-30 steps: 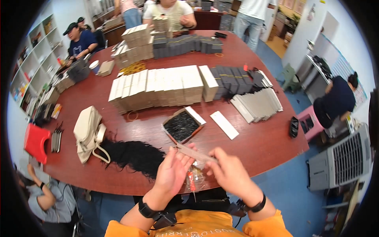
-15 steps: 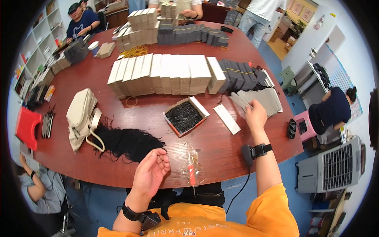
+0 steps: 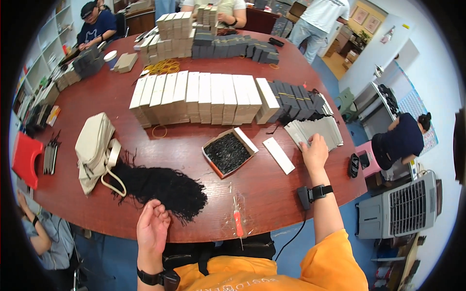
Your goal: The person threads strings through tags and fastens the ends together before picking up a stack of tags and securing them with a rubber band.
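Observation:
My right hand (image 3: pixel 315 152) is at the near edge of a fanned stack of thin grey cards (image 3: pixel 318 128), its fingers curled onto the edge. How many cards they grip is hidden. My left hand (image 3: pixel 154 222) hangs by the table's front edge, palm up, fingers loosely bent, holding nothing. Just beyond it lies a bundle of black strings (image 3: pixel 170 186). Between the hands is a thin tool with a red handle (image 3: pixel 238 223). A single white card (image 3: pixel 279 155) lies left of my right hand, next to an open box of small black pieces (image 3: pixel 224 154).
A long row of white-topped card stacks (image 3: pixel 194 99) crosses the table, with dark banded bundles (image 3: pixel 291 97) at its right end. A beige bag (image 3: pixel 94 145) stands at left. Yellow rubber bands (image 3: pixel 162 67) lie farther back. Other people sit and stand around. An air cooler (image 3: pixel 403 206) is at right.
My right hand has drawn toward me to the near edge of the grey cards, whose left side is less lifted. My left hand has moved left and down, away from the strings' end.

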Motion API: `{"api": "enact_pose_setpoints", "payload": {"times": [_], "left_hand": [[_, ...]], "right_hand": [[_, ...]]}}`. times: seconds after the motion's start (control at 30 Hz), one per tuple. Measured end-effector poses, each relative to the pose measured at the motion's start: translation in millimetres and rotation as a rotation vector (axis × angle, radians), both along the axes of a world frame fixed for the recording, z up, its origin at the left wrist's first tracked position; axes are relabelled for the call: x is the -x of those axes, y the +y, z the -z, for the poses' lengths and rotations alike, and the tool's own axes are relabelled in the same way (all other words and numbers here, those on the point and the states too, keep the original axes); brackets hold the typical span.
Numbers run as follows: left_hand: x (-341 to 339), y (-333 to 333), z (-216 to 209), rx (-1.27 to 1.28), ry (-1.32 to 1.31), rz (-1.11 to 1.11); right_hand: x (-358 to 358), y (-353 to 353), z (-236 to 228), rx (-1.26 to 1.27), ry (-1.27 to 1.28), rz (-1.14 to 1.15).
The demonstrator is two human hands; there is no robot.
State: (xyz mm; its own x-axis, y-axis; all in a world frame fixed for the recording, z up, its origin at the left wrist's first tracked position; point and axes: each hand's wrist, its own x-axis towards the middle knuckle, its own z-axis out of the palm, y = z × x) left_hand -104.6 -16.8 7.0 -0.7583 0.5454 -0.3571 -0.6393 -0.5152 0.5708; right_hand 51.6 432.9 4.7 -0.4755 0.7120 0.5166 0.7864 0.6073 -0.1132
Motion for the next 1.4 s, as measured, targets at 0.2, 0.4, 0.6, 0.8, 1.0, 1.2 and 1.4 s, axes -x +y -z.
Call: {"api": "enact_pose_setpoints", "payload": {"times": [0.2, 0.4, 0.6, 0.8, 1.0, 1.2, 1.4], "left_hand": [[3, 10, -10, 0.083, 0.047, 0.003], [1, 27, -15, 0.193, 0.112, 0.014], [3, 46, -23, 0.240, 0.138, 0.063], [10, 47, -24, 0.196, 0.147, 0.176], [16, 65, -19, 0.261, 0.052, 0.187], [21, 77, -23, 0.267, 0.074, 0.216], [19, 69, -24, 0.281, 0.055, 0.203]], "right_hand": [[10, 25, -47, 0.215, 0.018, -0.015], [28, 128, -61, 0.476, 0.053, -0.078], [79, 185, -45, 1.002, 0.230, 0.152], [88, 180, -47, 1.399, 0.309, -0.025], [87, 193, -34, 1.184, 0.258, -0.088], [79, 228, -12, 0.933, 0.249, -0.095], [59, 249, -25, 0.879, 0.447, -0.089]]}}
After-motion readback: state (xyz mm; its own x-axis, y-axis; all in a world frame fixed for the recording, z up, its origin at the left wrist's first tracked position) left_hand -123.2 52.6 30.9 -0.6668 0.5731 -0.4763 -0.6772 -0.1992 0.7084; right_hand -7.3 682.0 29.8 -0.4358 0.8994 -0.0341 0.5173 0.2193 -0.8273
